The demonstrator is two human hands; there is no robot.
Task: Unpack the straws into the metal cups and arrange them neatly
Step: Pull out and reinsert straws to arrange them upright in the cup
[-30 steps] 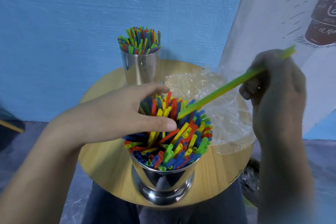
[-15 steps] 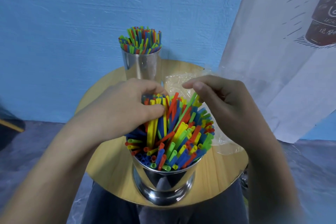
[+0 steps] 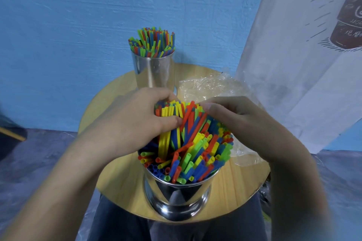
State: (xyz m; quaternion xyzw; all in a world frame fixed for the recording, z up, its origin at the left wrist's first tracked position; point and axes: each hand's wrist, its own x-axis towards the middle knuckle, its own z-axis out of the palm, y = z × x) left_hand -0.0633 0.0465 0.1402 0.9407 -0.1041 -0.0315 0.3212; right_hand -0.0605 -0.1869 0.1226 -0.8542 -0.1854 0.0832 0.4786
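Note:
A shiny metal cup [image 3: 176,193] stands at the near edge of the round wooden table [image 3: 117,162], packed with red, yellow, green and blue straws [image 3: 195,152] that lean in different directions. My left hand [image 3: 137,121] grips a bundle of these straws from the left, thumb across them. My right hand [image 3: 241,123] comes in from the right, its curled fingertips on the tops of the straws. A second, taller metal cup [image 3: 154,70] full of upright straws [image 3: 151,45] stands at the table's far side.
The crumpled clear plastic wrapper [image 3: 215,88] lies on the table's right half behind my right hand. A white printed cloth [image 3: 303,55] hangs at the right. Blue wall behind, my dark trousers [image 3: 121,225] below the table.
One second ago my right hand held a single green straw slanting into the near cup. That straw has gone in among the others, and both hands have closed in on the bundle.

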